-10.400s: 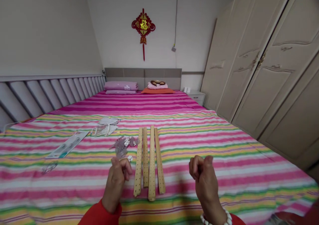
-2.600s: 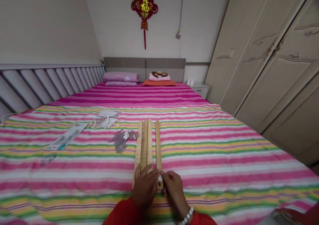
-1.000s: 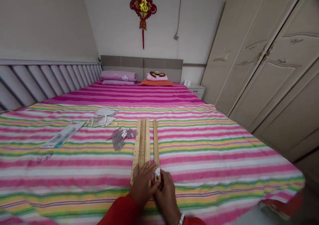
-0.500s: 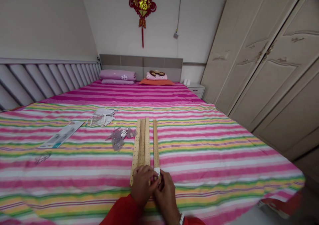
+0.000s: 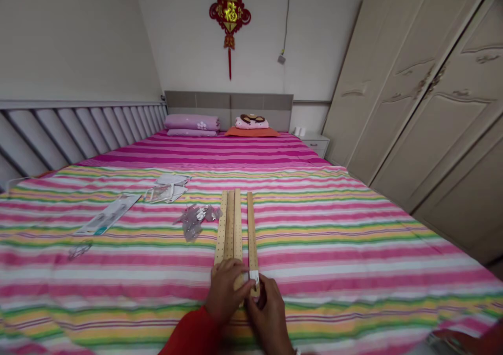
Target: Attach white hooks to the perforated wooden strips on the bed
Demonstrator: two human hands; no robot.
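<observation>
Three wooden strips with rows of small holes (image 5: 230,229) lie side by side on the striped sheet. A fourth perforated wooden strip (image 5: 252,234) lies apart, just to their right. Around its near end sits a small white piece (image 5: 254,277) with a dark mark, too small to name. My left hand (image 5: 228,291) rests over the near ends of the three strips, its thumb and fingertips pinched at the white piece. My right hand (image 5: 269,310) grips the near end of the fourth strip from the right, fingers curled. Their fingertips partly hide that end.
Left of the strips lies a heap of small grey plastic bags (image 5: 194,221). Farther left are white packets (image 5: 167,188), a long clear package (image 5: 108,214) and a thin wire-like bundle (image 5: 79,250). Folded bedding (image 5: 192,123) is by the headboard; a wardrobe (image 5: 416,98) stands right.
The view has shifted slightly, so everything sits a little farther right and lower. My hands keep nearly the same hold at the strip's near end.
</observation>
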